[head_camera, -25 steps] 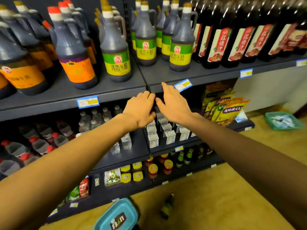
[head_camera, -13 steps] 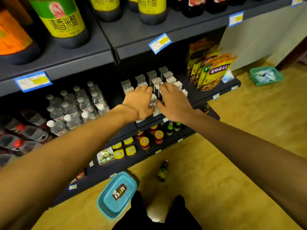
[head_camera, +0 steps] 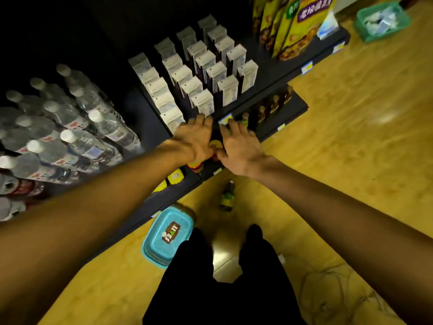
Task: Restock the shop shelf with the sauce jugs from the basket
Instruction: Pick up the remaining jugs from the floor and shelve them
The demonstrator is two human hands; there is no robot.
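My left hand [head_camera: 195, 139] and my right hand [head_camera: 239, 144] are stretched out side by side, palms down, in front of the lower shelves, with fingers spread and nothing in them. Below them a blue plastic basket [head_camera: 167, 236] lies on the floor against the shelf base; it appears to hold no jugs. A small dark bottle [head_camera: 227, 197] with a green label lies on the floor near it. No sauce jug is in view; the top shelf is out of frame.
White boxes [head_camera: 203, 73] fill the middle shelf, with clear water bottles [head_camera: 77, 127] to the left and yellow snack bags [head_camera: 293, 22] to the right. Small jars [head_camera: 196, 166] sit on the bottom shelf. A green tray [head_camera: 380, 21] rests on the wooden floor. My legs [head_camera: 222, 277] are below.
The view has tipped down from the jug shelf to the lower shelves and floor. Both hands have dropped with it, staying side by side and holding nothing.
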